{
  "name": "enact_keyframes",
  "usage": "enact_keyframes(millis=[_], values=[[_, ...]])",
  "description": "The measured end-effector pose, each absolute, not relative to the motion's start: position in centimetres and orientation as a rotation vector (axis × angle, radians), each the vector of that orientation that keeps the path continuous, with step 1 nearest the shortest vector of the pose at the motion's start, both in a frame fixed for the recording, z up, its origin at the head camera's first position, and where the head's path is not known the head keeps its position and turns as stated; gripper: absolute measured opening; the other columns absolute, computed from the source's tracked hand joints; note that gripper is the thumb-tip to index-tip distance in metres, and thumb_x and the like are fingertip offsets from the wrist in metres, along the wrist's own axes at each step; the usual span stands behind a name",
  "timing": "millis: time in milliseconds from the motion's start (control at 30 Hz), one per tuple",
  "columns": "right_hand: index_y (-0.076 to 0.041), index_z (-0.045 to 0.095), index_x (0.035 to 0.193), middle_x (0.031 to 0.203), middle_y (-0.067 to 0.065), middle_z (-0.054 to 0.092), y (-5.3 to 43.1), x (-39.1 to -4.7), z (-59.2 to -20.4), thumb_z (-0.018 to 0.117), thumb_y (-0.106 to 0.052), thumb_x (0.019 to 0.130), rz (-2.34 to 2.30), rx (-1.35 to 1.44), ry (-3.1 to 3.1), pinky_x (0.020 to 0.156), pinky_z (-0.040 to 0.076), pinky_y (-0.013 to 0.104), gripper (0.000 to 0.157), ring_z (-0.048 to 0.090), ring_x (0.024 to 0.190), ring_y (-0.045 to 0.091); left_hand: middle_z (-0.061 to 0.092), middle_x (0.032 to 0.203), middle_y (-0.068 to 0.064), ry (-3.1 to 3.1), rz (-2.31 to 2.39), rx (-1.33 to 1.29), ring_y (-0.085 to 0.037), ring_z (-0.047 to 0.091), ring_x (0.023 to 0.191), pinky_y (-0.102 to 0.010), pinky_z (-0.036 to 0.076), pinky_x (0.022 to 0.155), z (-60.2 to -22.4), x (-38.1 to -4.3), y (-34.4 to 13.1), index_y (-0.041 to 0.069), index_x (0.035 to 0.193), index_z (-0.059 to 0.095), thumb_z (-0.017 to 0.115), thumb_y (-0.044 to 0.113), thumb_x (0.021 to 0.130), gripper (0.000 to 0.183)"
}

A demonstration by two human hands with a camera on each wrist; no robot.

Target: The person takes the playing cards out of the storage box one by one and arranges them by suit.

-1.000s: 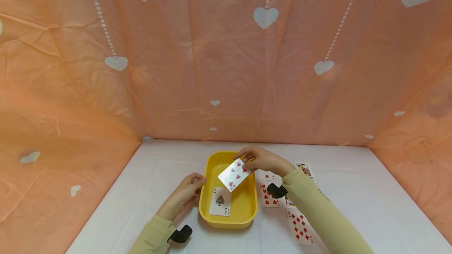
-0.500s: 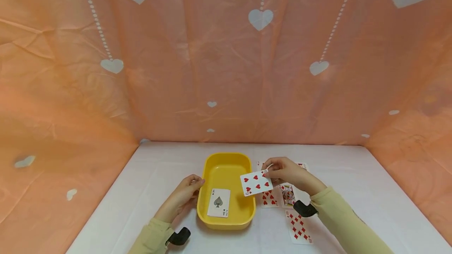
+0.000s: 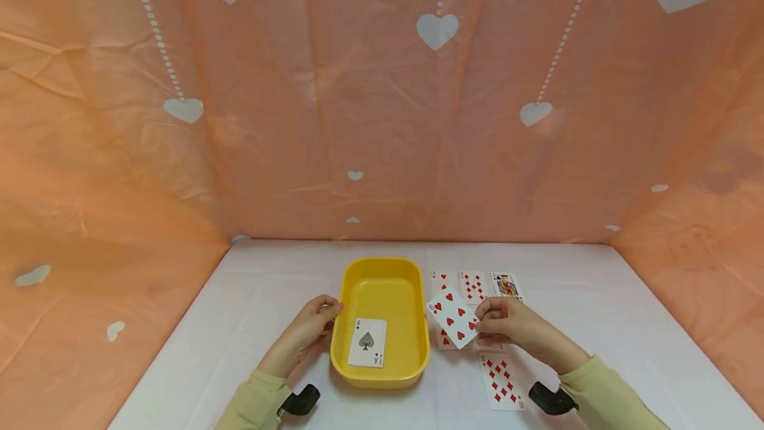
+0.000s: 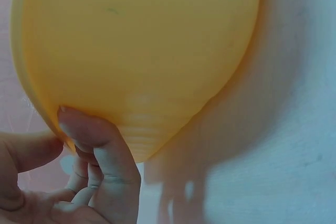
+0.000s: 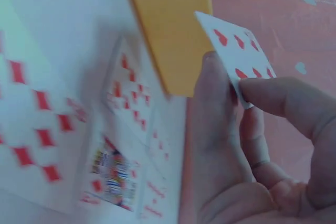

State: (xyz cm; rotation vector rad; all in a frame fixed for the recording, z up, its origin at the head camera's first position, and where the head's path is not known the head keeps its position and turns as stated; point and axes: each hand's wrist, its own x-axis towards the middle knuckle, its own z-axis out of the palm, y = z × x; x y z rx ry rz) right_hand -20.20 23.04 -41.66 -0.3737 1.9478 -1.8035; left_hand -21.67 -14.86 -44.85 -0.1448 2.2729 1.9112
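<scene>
Six of hearts [image 3: 453, 318] is in your right hand [image 3: 528, 332], face up and tilted, just off the right wall of the yellow tray [image 3: 390, 297]. It's over the tabletop [image 3: 573, 297], right of the middle. Thumb and fingers pinch one corner; that corner is covered. Can't tell whether the card's far corner touches the tray.

Your left hand [image 3: 303, 335] pinches the tray's left rim, thumb against fingers; some fingertips are hidden behind the wall. Ace of spades [image 3: 367, 342] lies in the tray's near-left corner; can't tell if another sits beneath.

Your held card and right hand block the cards behind them. A red pip card [image 3: 444, 342] shows only in part below the held one. A face card [image 5: 113, 174] is hidden by your hand from the head camera but shows in the right wrist view, rank unclear.

Toward the tabletop's far edge: a hearts card [image 3: 443, 279], lower part covered; a diamonds card [image 3: 473, 286], pips too small to count; another face card [image 3: 507, 285], near end partly covered. Ten of diamonds [image 3: 503, 381] lies toward the near edge, unobstructed in the head view. Orange curtain [image 3: 382, 118] closes off the far edge; near edge is out of frame.
</scene>
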Motion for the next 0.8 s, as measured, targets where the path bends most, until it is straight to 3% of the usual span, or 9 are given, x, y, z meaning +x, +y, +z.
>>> enact_keyframes(millis=[133, 400, 800], values=[[0.005, 0.053, 0.1, 0.081, 0.005, 0.061, 23.5, -18.9, -42.6, 0.058, 0.004, 0.089, -1.849, -0.32, 1.83, 0.076, 0.054, 0.036, 0.012, 0.066, 0.078, 0.02, 0.064, 0.083, -0.008, 2.278, 1.913, -0.139, -0.018, 0.058, 0.07, -0.029, 0.044, 0.062, -44.8, -21.7, -14.9, -0.002, 0.1, 0.053, 0.054, 0.014, 0.098, 0.016], [0.003, 0.059, 0.098, 0.079, 0.006, 0.066, 24.1, -16.8, -44.2, 0.062, -0.004, 0.09, -1.792, -0.229, 1.813, 0.063, 0.052, 0.025, 0.011, 0.062, 0.068, 0.012, 0.064, 0.084, -0.008, 2.274, 1.898, -0.147, -0.018, 0.058, 0.07, -0.029, 0.044, 0.061, -44.8, -21.6, -15.0, -0.002, 0.102, 0.052, 0.053, 0.015, 0.098, 0.018], [0.007, 0.061, 0.096, 0.084, 0.013, 0.067, 24.1, -14.4, -45.1, 0.063, 0.001, 0.086, -1.78, -0.087, 1.725, 0.068, 0.055, 0.029, 0.012, 0.069, 0.075, 0.019, 0.063, 0.084, -0.007, 2.265, 1.897, -0.148, -0.017, 0.057, 0.07, -0.028, 0.043, 0.059, -44.8, -21.7, -14.9, -0.002, 0.102, 0.052, 0.053, 0.016, 0.098, 0.018]])
